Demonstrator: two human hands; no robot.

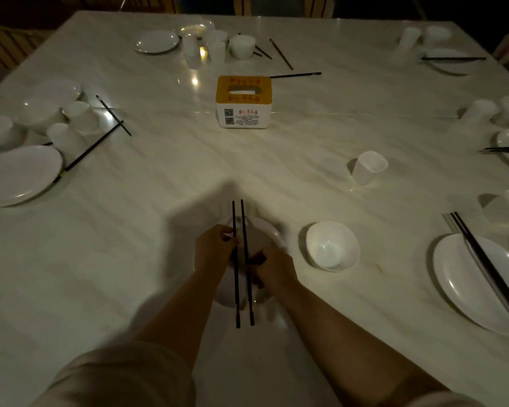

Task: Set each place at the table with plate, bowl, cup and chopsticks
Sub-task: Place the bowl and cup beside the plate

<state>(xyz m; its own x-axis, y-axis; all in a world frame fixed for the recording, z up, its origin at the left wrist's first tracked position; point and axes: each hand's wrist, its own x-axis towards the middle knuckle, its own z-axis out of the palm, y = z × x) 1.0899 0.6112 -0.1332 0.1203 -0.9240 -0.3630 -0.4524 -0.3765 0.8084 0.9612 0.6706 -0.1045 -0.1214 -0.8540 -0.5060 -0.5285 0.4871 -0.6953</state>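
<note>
**Chopsticks over the near plate**

My left hand [215, 248] pinches one long black chopstick [235, 265]; my right hand [269, 267] curls round its twin [247, 259]. Both sticks lie parallel across the round white plate [272, 230] at my table edge. A white bowl [332, 245] sits just right of it; a white square cup [368, 167] stands farther off. Yellow-topped tissue box [243, 101] at centre.

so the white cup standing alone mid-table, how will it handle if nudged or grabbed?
The cup looks tall and narrow, so probably tips if pushed high. Glossy white finish suggests ceramic: likely slippery and breakable. It probably slides easily on the polished table.
</note>
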